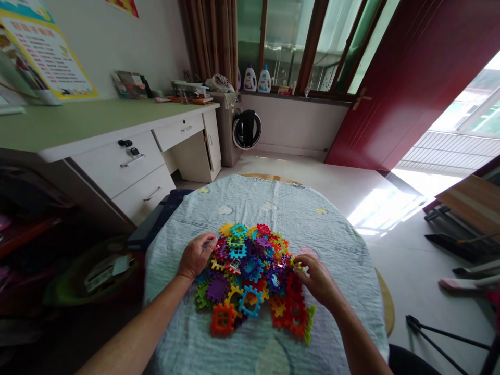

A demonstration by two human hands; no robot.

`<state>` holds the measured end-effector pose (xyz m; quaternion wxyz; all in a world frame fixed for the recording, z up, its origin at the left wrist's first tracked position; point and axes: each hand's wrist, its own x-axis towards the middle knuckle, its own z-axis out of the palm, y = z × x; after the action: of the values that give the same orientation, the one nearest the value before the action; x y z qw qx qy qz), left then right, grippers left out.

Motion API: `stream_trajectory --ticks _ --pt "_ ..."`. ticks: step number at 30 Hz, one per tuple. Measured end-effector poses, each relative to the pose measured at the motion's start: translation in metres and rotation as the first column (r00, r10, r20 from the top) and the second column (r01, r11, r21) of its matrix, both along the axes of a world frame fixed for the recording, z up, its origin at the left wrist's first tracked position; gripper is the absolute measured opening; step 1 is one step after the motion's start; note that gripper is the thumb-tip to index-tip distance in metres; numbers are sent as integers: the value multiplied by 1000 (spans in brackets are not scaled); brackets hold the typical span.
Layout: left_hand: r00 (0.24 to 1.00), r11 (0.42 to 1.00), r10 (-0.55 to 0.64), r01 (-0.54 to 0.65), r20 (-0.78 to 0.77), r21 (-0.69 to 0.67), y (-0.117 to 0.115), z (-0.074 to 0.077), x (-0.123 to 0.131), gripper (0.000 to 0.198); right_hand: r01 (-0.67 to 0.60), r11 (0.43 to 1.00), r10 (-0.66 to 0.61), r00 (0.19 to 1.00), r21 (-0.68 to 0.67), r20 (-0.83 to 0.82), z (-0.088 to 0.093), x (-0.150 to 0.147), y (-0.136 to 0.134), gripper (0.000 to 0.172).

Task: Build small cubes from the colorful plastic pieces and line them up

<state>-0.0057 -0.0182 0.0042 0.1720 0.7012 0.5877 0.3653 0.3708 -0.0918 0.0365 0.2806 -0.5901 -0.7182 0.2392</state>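
Note:
A heap of colourful plastic interlocking pieces lies on the round table's pale blue cloth [269, 195]. Among them are a purple piece [217, 288], an orange window-shaped piece [223, 320] and a blue frame piece [250, 301]. My left hand [197, 255] rests against the heap's left edge, its fingers curled together beside the pieces; whether they hold one is hidden. At the heap's right side my right hand [315, 276] has thumb and fingers bent around the edge of a small piece, partly hidden. Red pieces [296, 307] lie just below that hand.
A green-topped desk [97, 120] with drawers stands at the left. Beyond it is a washing machine [228, 125] with its door open. A red door [371, 88] is at the right. Black metal legs [445, 336] stand on the floor at lower right.

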Motion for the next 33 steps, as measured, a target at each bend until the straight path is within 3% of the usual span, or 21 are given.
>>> stream_trajectory --ticks 3,7,12,15,20,22,24,26,30,33 --pt "1000 1000 3 -3 3 3 0 0 0 37 66 997 -66 998 42 6 1 2 0 15" --pt "1000 1000 13 -13 13 7 -1 3 2 39 170 957 -188 981 234 55 0 6 1 17" --pt "1000 1000 15 -15 14 10 -2 4 4 40 143 933 -201 968 331 148 0 6 -2 18" --pt "1000 1000 19 -19 11 2 -2 4 4 40 85 949 -147 971 302 190 8 0 -5 15" --pt "1000 1000 14 -14 8 -6 -3 6 4 41 -127 976 109 989 177 104 31 -22 -14 10" --pt "1000 1000 12 -12 8 -8 -4 7 5 40 -217 970 207 974 107 96 34 -33 -18 22" --pt "1000 1000 12 -12 11 -6 -4 8 5 39 -278 959 271 956 53 116 32 -41 -20 46" --pt "1000 1000 11 -11 14 -1 -4 8 6 39 -286 958 280 952 35 127 27 -45 -22 55" --pt "1000 1000 3 -3 14 3 -3 6 5 38 -215 975 215 977 45 8 17 -43 -18 19" --pt "1000 1000 2 -2 9 5 -3 6 5 39 -99 994 103 985 37 -136 9 -37 -12 23"
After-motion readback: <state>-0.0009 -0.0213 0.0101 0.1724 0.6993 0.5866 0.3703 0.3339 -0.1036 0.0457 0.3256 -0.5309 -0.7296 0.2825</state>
